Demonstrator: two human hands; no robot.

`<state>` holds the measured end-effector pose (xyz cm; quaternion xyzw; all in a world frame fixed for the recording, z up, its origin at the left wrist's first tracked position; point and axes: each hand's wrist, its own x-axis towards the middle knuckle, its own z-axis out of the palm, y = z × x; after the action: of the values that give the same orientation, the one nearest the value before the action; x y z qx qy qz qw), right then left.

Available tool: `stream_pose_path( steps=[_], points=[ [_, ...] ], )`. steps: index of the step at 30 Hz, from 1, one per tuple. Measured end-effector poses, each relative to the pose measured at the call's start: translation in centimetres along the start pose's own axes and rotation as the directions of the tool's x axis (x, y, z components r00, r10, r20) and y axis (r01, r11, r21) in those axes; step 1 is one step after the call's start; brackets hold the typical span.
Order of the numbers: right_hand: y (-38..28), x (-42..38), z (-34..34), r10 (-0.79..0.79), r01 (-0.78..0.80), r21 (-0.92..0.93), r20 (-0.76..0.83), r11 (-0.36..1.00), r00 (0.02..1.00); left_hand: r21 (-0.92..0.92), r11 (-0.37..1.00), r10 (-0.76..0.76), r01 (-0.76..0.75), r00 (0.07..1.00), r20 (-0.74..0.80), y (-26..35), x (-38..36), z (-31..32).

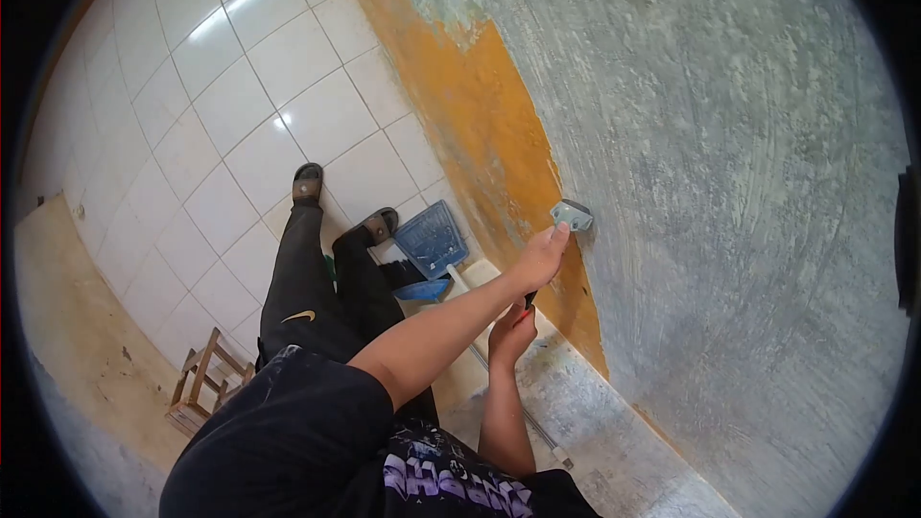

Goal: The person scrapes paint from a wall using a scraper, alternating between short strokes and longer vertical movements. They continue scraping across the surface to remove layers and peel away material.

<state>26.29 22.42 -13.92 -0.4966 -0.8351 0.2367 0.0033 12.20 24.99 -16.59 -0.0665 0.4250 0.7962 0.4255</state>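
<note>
Far left: a small wooden stool (203, 379) stands on the white tiled floor (230, 105), well clear of you. Your legs in black trousers run up the frame to two sandalled feet, near a blue dustpan-like tray (434, 238) lying on the floor just beside the base of the wall.

Centre: your two hands work one above the other on a single tool. Which arm is which is hard to read from this angle; going by the shoulders, the long arm crossing from the lower left is your left. That left hand (539, 259) is stretched out with fingers mostly extended and pressed together, fingertips bearing on the back of the scraper blade (573, 215). It is more a flat push than a grip. Below it, your right hand (511, 331) is closed in a fist around the scraper's dark handle (530, 298), of which only a short piece shows between the two hands.

The blade lies against the wall right at the edge where the orange paint (480, 105) ends and the bare grey plaster (729, 192) begins. The blade looks pale grey-green, tilted slightly.

Right: the grey wall surface fills the rest of the view, streaked with curved scrape marks. At its foot runs a dusty ledge (585, 412) with a thin rod lying along it.
</note>
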Motion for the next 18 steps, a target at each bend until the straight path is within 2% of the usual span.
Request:
stream_pose_path(
  steps=[2, 3, 7, 12, 18],
  points=[
    [-0.7, -0.2, 0.5, 0.028, -0.028, 0.013, 0.019, 1.0, 0.999, 0.035, 0.999, 0.024, -0.025, 1.0, 0.015, -0.1, 0.3, -0.3],
    [-0.8, -0.2, 1.2, -0.012, 0.013, 0.028, -0.048, 1.0, 0.999, 0.043, 0.998, 0.039, -0.04, 0.999, 0.022, 0.1, 0.3, -0.6],
    [-1.1, 0.2, 2.0, -0.025, 0.026, 0.052, -0.017, 0.998, 1.0, 0.027, 0.996, 0.08, -0.081, 0.996, 0.046, 1.2, 0.8, -1.4],
    [-1.9, 0.2, 2.6, -0.001, 0.002, 0.047, -0.009, 0.999, 1.0, 0.056, 0.998, 0.019, -0.024, 0.996, 0.086, 2.2, 1.1, -2.4],
    [-2.7, 0.2, 3.7, -0.005, 0.01, 0.115, -0.045, 0.993, 0.999, 0.068, 0.992, 0.097, -0.102, 0.993, 0.068, 1.5, 1.6, -2.8]
  ],
)
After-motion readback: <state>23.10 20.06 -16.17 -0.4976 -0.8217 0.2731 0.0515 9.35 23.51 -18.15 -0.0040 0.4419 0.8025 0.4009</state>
